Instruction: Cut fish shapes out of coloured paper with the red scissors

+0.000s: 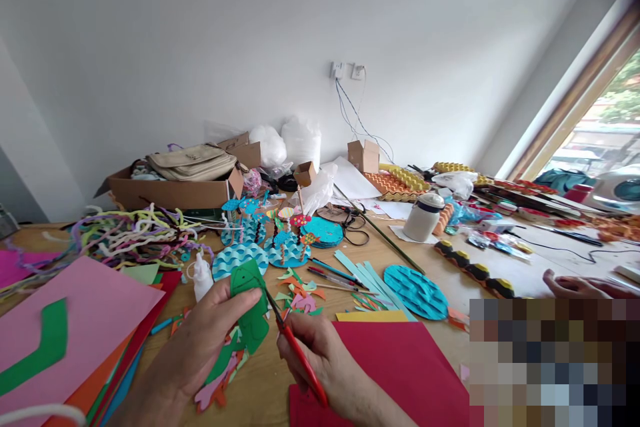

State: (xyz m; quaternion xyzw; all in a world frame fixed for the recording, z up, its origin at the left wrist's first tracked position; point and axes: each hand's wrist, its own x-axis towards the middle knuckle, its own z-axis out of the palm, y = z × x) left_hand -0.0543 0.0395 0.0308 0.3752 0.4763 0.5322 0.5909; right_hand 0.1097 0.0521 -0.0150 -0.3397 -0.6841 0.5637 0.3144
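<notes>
My left hand (200,337) pinches a piece of green paper (251,323) between thumb and fingers, with thin drawn outlines on it. Closed round the red handles of a pair of scissors (300,353) is my right hand (325,353). The dark blades point up and left and meet the right edge of the green paper. Below the paper lie cut scraps (220,383) in pink, green and orange. A white glue bottle (201,277) stands just beyond my left hand. Red paper sheets (395,367) lie beside and under my right hand.
At left are stacked coloured sheets (100,293) and tangled pipe cleaners (135,233). Blue discs with paper fish (287,250) stand ahead. A blue textured disc (415,290), a white mug (424,217) and a cardboard box (165,190) are farther off. Another person's hand (575,285) rests at right.
</notes>
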